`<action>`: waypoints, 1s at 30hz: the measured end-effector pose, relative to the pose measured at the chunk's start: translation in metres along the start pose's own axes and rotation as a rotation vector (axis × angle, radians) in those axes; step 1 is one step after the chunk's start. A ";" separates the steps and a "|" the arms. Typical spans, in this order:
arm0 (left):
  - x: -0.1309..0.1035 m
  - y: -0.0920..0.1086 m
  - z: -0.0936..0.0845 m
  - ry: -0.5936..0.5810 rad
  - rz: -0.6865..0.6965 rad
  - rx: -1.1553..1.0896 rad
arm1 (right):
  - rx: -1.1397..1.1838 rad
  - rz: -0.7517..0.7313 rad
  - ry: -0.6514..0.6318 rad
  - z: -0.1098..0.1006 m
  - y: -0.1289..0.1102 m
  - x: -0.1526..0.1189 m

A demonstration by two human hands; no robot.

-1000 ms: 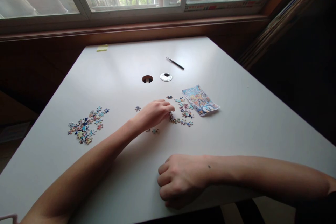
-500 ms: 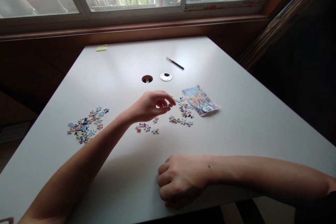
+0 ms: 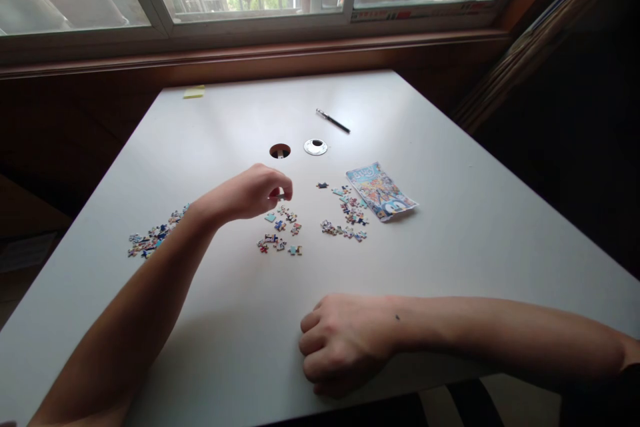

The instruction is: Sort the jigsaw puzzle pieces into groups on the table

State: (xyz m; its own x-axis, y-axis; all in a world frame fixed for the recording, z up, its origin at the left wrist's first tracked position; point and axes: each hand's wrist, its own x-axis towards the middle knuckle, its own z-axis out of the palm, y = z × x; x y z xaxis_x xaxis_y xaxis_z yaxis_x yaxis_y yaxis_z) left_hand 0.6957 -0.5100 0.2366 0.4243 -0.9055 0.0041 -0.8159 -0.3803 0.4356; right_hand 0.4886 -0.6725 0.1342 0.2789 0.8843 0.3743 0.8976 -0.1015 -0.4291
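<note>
My left hand is pinched over the middle of the table, with a small jigsaw piece between thumb and fingers. Just below it lies a loose group of jigsaw pieces. To its right, a second cluster of pieces reaches up to the printed puzzle picture. One dark piece lies apart above that cluster. A larger pile of pieces at the left is partly covered by my left forearm. Near the front edge my right hand rests as a closed fist, and no object shows at it.
A black pen lies toward the back of the white table. A round cable hole sits beside its metal cover. Yellow tape marks the far left corner, below the window.
My left hand has moved left from the right cluster to above the middle group, pinching a piece. The dark piece above the right cluster has come into view. My right hand stays still.
</note>
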 end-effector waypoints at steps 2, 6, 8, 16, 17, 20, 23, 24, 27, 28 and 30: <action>-0.003 -0.008 -0.002 -0.084 -0.084 0.095 | 0.002 -0.003 0.000 0.001 0.000 0.000; -0.006 -0.013 -0.002 -0.203 -0.163 0.105 | -0.004 0.001 -0.006 0.000 0.001 -0.001; -0.007 -0.012 -0.002 -0.245 -0.185 0.084 | -0.005 -0.001 -0.012 -0.001 0.000 -0.001; -0.009 -0.004 -0.002 -0.387 -0.295 0.013 | -0.005 0.007 -0.032 0.001 0.000 -0.001; -0.009 -0.003 -0.002 -0.380 -0.303 0.027 | -0.004 0.006 -0.021 0.002 0.000 -0.001; -0.008 -0.001 0.000 -0.358 -0.316 0.072 | -0.008 0.002 -0.010 0.001 0.001 -0.001; -0.007 -0.001 0.003 -0.338 -0.296 0.091 | -0.013 -0.004 -0.015 0.001 0.001 0.000; -0.006 -0.001 0.004 -0.330 -0.282 0.094 | -0.013 -0.005 -0.016 0.000 0.001 0.000; -0.005 -0.002 0.007 -0.313 -0.256 0.108 | -0.010 -0.004 -0.018 0.000 0.000 0.000; -0.005 -0.001 0.007 -0.312 -0.258 0.116 | -0.009 -0.002 -0.021 0.000 0.000 0.001; -0.005 0.000 0.008 -0.312 -0.272 0.141 | -0.008 0.001 -0.030 0.000 0.000 0.001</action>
State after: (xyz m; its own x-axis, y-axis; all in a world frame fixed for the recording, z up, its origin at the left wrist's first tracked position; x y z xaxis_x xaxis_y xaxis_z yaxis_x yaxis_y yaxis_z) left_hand 0.6909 -0.5069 0.2297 0.5099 -0.7738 -0.3759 -0.7455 -0.6155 0.2558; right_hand 0.4884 -0.6720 0.1344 0.2695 0.8974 0.3495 0.9002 -0.1058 -0.4225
